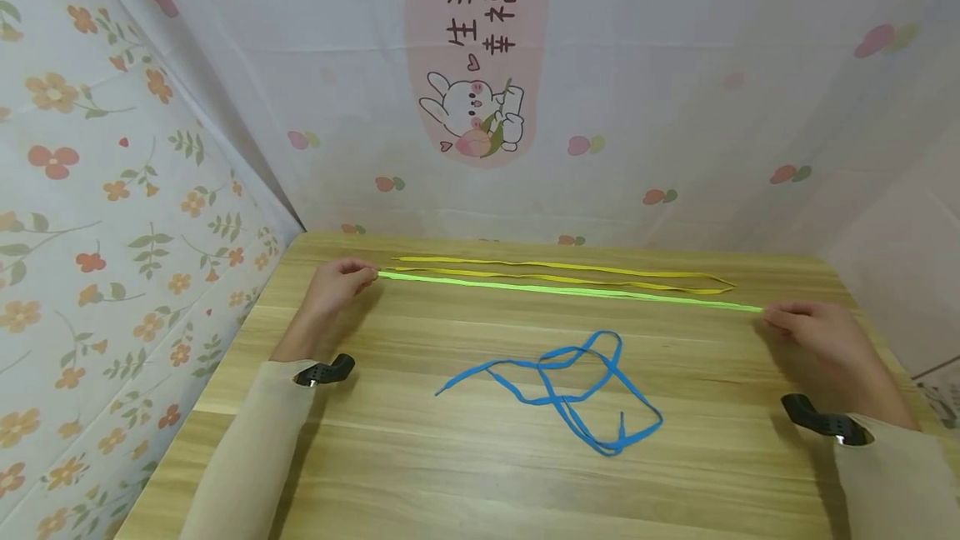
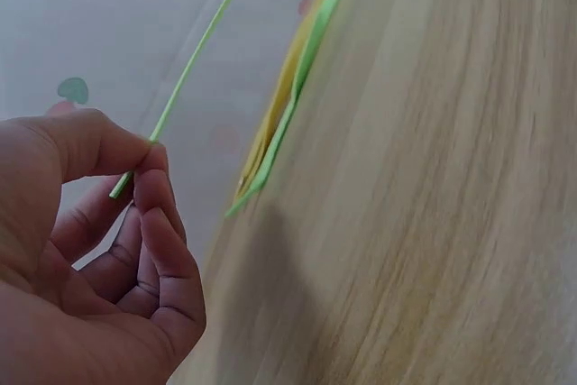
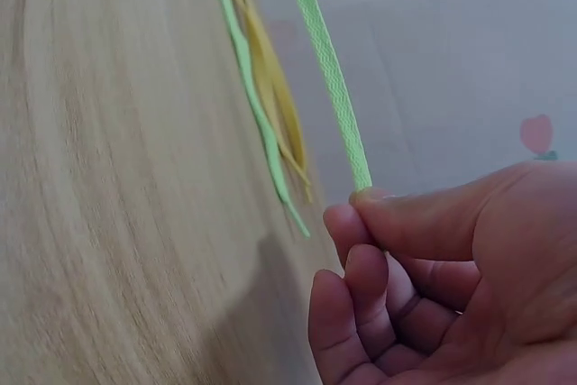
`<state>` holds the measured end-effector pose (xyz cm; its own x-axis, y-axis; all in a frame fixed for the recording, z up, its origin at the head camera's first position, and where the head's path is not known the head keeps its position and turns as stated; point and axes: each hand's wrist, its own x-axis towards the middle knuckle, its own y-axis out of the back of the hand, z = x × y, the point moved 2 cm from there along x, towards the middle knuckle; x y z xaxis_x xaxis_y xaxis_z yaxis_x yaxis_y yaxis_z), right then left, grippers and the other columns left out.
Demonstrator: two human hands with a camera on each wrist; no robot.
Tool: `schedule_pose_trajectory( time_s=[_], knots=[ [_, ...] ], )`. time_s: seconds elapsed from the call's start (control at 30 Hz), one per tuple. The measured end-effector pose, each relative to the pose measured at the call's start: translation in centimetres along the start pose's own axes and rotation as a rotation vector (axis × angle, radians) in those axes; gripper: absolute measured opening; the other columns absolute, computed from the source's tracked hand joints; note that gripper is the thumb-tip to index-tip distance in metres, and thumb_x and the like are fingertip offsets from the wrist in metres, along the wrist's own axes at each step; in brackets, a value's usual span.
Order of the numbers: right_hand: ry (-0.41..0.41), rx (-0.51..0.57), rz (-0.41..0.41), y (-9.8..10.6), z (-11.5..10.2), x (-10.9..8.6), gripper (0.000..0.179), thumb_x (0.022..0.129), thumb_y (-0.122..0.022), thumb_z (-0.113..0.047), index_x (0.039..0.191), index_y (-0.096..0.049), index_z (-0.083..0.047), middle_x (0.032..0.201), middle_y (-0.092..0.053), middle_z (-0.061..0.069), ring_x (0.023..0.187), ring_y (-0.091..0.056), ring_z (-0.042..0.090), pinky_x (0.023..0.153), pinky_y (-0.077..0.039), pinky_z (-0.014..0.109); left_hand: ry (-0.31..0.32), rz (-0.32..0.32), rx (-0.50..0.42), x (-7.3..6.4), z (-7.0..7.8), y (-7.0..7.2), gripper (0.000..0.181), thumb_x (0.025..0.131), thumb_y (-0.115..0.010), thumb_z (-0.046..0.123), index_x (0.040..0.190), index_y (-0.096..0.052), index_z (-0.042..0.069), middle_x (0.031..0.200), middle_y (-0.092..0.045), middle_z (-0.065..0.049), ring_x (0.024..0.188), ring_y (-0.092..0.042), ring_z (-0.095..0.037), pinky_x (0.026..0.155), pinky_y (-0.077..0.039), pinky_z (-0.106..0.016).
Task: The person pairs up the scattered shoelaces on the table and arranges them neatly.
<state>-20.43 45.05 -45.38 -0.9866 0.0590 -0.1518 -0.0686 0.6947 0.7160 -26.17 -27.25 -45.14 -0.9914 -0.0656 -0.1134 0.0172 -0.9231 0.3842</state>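
A light green flat shoelace [image 1: 487, 282] runs nearly straight between the two hands, raised over the back of the table. My left hand [image 1: 339, 286] pinches it between thumb and fingers, and a short end [image 2: 121, 185] sticks out below the grip. At the other side my right hand [image 1: 813, 332] pinches it at thumb and fingertip. Beneath it, another green strand [image 2: 290, 107] lies on the wood, alongside a yellow shoelace [image 1: 555, 265] laid lengthwise in two strands. Nearer the front, a blue shoelace [image 1: 555, 390] lies in loose, crossing loops.
The wood-grain table [image 1: 420, 473] meets a printed white cloth [image 1: 330, 90] at its back edge. A flowered cloth [image 1: 97, 215] hangs along the left. Black wrist mounts [image 1: 817, 419] stick out at both sleeve cuffs.
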Motion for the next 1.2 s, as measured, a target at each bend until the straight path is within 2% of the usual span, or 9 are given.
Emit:
schedule_pose_trajectory(
  time_s=[0.13, 0.2, 0.33, 0.47, 0.7, 0.8, 1.03, 1.2],
  knots=[
    [-0.007, -0.071, -0.007, -0.2, 0.0, 0.7, 0.053, 0.116, -0.056, -0.03, 0.134, -0.063, 0.019, 0.104, -0.076, 0.003, 0.081, -0.06, 0.001, 0.07, -0.048, 0.023, -0.003, -0.015, 0.059, 0.3, -0.3, 0.0, 0.031, 0.109, -0.069, 0.017, 0.128, -0.075, -0.007, 0.131, -0.073, -0.018, 0.12, -0.062, -0.024, 0.096, -0.051, -0.028],
    [-0.005, -0.064, -0.018, -0.3, 0.1, 1.0, 0.05, 0.116, -0.056, -0.028, 0.132, -0.065, 0.018, 0.104, -0.077, 0.007, 0.081, -0.061, 0.002, 0.07, -0.049, 0.023, -0.008, -0.02, 0.074, 0.4, -0.3, -0.2, 0.03, 0.109, -0.069, 0.016, 0.127, -0.075, -0.007, 0.134, -0.072, -0.02, 0.125, -0.062, -0.028, 0.098, -0.052, -0.03],
    [-0.002, -0.011, -0.046, -0.7, 0.2, 1.5, 0.042, 0.116, -0.055, -0.02, 0.126, -0.067, 0.019, 0.102, -0.078, 0.004, 0.082, -0.063, 0.002, 0.07, -0.054, 0.023, -0.017, -0.027, 0.122, 0.6, -0.5, -0.4, 0.031, 0.107, -0.071, 0.018, 0.126, -0.077, -0.005, 0.135, -0.072, -0.021, 0.128, -0.063, -0.033, 0.103, -0.051, -0.037],
    [-0.014, 0.002, -0.061, -0.9, 0.2, 1.8, 0.043, 0.116, -0.056, -0.021, 0.125, -0.065, 0.021, 0.099, -0.075, 0.0, 0.081, -0.062, 0.005, 0.07, -0.055, 0.024, -0.018, -0.041, 0.164, 0.8, -0.6, -0.5, 0.032, 0.108, -0.071, 0.022, 0.127, -0.078, -0.003, 0.136, -0.073, -0.021, 0.128, -0.063, -0.036, 0.106, -0.05, -0.045],
    [-0.029, 0.009, -0.052, -1.1, -0.2, 2.2, 0.047, 0.114, -0.06, -0.024, 0.126, -0.065, 0.021, 0.096, -0.075, -0.002, 0.08, -0.063, 0.007, 0.069, -0.054, 0.024, -0.002, -0.049, 0.204, 1.1, -0.9, -0.6, 0.034, 0.108, -0.071, 0.025, 0.129, -0.079, -0.001, 0.139, -0.072, -0.019, 0.123, -0.065, -0.033, 0.103, -0.05, -0.044],
    [-0.022, -0.008, -0.048, -1.2, -0.3, 2.4, 0.046, 0.114, -0.061, -0.023, 0.125, -0.066, 0.021, 0.094, -0.075, -0.003, 0.079, -0.063, 0.006, 0.069, -0.053, 0.024, 0.007, -0.046, 0.206, 1.2, -0.8, -0.7, 0.034, 0.107, -0.071, 0.025, 0.128, -0.079, -0.001, 0.137, -0.073, -0.018, 0.12, -0.065, -0.032, 0.102, -0.05, -0.043],
    [-0.014, -0.031, -0.04, -1.5, -0.5, 2.7, 0.047, 0.113, -0.063, -0.025, 0.123, -0.068, 0.02, 0.097, -0.075, 0.0, 0.08, -0.062, 0.006, 0.069, -0.053, 0.024, 0.007, -0.004, 0.205, 1.7, -0.6, -1.1, 0.032, 0.102, -0.074, 0.021, 0.121, -0.081, -0.003, 0.119, -0.077, -0.016, 0.109, -0.065, -0.029, 0.093, -0.049, -0.036],
    [-0.002, -0.065, -0.048, -1.6, -0.7, 2.9, 0.047, 0.112, -0.064, -0.028, 0.123, -0.07, 0.018, 0.096, -0.074, -0.001, 0.08, -0.061, 0.006, 0.069, -0.051, 0.025, 0.013, -0.006, 0.229, 1.9, -0.5, -1.4, 0.029, 0.099, -0.075, 0.021, 0.116, -0.082, -0.002, 0.114, -0.077, -0.013, 0.108, -0.064, -0.028, 0.09, -0.049, -0.035]
  ],
)
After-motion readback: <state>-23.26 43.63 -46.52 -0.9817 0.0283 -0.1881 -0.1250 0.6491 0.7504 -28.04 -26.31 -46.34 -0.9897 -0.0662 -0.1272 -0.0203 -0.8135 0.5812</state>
